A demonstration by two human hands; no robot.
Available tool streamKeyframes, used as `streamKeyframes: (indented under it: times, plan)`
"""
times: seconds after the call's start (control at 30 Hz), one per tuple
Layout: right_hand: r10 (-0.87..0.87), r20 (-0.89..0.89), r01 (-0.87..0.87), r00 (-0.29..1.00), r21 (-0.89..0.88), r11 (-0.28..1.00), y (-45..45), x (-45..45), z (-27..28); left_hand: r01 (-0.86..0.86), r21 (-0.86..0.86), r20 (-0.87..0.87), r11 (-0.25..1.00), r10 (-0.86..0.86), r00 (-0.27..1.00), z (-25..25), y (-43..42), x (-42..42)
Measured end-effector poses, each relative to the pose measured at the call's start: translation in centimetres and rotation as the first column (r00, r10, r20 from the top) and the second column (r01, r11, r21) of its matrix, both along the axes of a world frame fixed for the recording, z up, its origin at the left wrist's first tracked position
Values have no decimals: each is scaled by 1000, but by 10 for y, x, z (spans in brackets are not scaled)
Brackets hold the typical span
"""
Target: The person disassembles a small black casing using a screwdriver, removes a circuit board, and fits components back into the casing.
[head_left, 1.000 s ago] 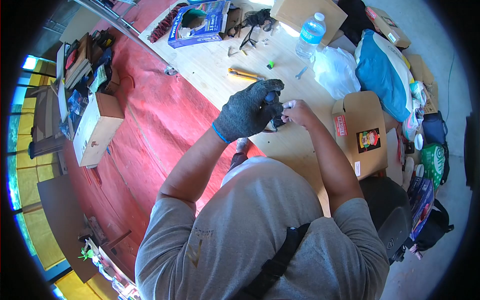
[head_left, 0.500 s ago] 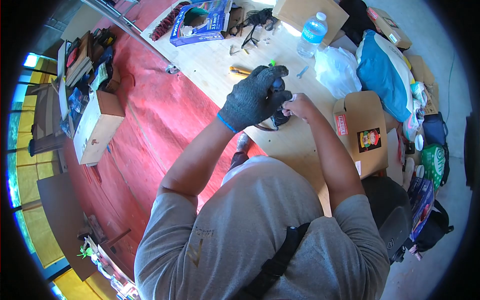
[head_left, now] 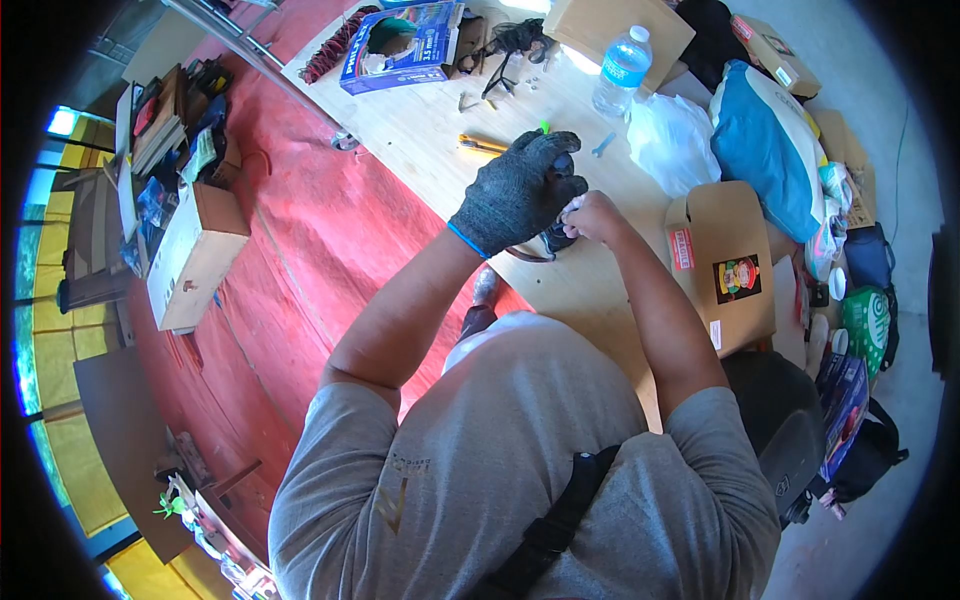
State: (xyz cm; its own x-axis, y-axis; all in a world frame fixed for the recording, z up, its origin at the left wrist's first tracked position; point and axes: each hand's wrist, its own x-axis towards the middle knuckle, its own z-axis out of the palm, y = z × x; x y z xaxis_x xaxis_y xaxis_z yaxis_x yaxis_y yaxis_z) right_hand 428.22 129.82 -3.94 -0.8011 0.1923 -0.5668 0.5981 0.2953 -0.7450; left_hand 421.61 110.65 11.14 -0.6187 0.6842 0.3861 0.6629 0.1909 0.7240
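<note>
My left hand (head_left: 515, 195) wears a dark grey knit glove with a blue cuff. Its fingers curl around a small dark, rounded object (head_left: 563, 165) whose kind I cannot make out. Close against the gloved fingertips is my bare right hand (head_left: 594, 217), closed in a pinch; a bit of something whitish shows at its fingers, too small to name. Below both hands a black item (head_left: 557, 238) is partly hidden at the table's edge. An orange-handled tool (head_left: 482, 145) lies left of the glove, and a small blue wrench (head_left: 604, 145) lies beyond my right hand.
The wooden table (head_left: 420, 150) carries a blue printed box (head_left: 400, 50), black cords (head_left: 515, 40), a water bottle (head_left: 622, 72), a white plastic bag (head_left: 672, 143) and a cardboard box (head_left: 725, 270). Bags and boxes crowd the right side. A red sheet (head_left: 290, 270) covers the floor at left.
My left hand and forearm have shifted slightly to the right, still curled round the dark object. My right hand stays beside it, nearly unmoved.
</note>
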Motion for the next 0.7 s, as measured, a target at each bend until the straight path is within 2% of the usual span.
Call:
streamKeyframes:
  times: [0.13,0.23,0.43,0.7]
  plan:
    - [-15,1,15,1000,-38,999,4,0,-9,7,-4,-1,1000,-7,1000,8,-2,3]
    - [-56,-33,50,998,-147,988,8,0,-16,29,28,-62,999,-27,998,8,-1,2]
    - [-43,-5,42,999,-143,989,7,0,-11,35,-14,-9,999,-35,999,10,0,2]
    - [-35,29,36,999,-41,998,4,0,8,32,-15,-53,999,-33,998,10,3,1]
